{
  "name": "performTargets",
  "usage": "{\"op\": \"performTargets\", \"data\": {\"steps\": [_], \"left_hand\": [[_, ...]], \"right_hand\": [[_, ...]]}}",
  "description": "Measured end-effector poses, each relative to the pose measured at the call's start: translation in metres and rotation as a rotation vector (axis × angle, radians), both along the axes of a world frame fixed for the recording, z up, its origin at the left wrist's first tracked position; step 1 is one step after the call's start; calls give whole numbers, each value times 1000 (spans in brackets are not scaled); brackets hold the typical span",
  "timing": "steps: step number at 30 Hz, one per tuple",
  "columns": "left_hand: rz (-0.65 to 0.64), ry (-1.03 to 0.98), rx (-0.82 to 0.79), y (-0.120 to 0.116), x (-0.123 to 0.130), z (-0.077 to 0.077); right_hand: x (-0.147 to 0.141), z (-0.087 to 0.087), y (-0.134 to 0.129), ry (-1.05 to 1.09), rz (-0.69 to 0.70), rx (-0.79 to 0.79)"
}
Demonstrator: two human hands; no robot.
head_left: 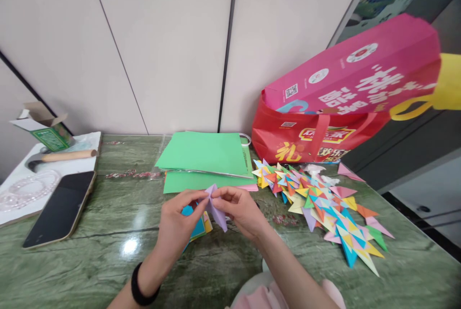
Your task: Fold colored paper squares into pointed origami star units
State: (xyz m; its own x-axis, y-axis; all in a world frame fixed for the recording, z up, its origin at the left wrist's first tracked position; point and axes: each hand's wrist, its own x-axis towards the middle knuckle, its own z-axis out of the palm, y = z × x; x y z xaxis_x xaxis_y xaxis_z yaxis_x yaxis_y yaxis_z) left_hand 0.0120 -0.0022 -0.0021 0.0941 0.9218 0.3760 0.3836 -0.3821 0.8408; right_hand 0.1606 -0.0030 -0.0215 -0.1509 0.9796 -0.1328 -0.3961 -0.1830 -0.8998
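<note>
A small piece of folded purple paper (pixel 218 214) is held up over the table between both hands. My left hand (pixel 182 217) pinches its upper left side between thumb and fingers. On the other side, my right hand (pixel 238 208) grips the paper near its top with thumb and fingertips. Below and behind the left fingers lie small coloured paper sheets (pixel 197 230), blue and yellow, partly hidden by the hand. Past the hands rests a stack of green paper (pixel 201 151) with a clear wrapper.
Many folded paper triangles (pixel 320 198) in several colours are heaped at the right. Behind them stand a red gift bag (pixel 277 131) and a pink bag (pixel 396 68). At the left are a phone (pixel 61 208), a wooden-handled hammer (pixel 68 155), a bead string (pixel 30 189) and a green box (pixel 52 133).
</note>
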Motion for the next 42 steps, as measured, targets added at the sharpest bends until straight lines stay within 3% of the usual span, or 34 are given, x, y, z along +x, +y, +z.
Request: {"op": "performTargets", "data": {"steps": [13, 27, 35, 42], "left_hand": [[-22, -1, 2, 0, 0, -10], [-7, 80, 56, -3, 3, -7], [25, -31, -113, 0, 2, -4], [-121, -40, -243, 1, 0, 3]], "right_hand": [[1, 2, 0, 194, 30, -105], [-3, 0, -2, 57, -2, 1], [-4, 0, 0, -114, -70, 107], [1, 0, 2, -167, -147, 157]]}}
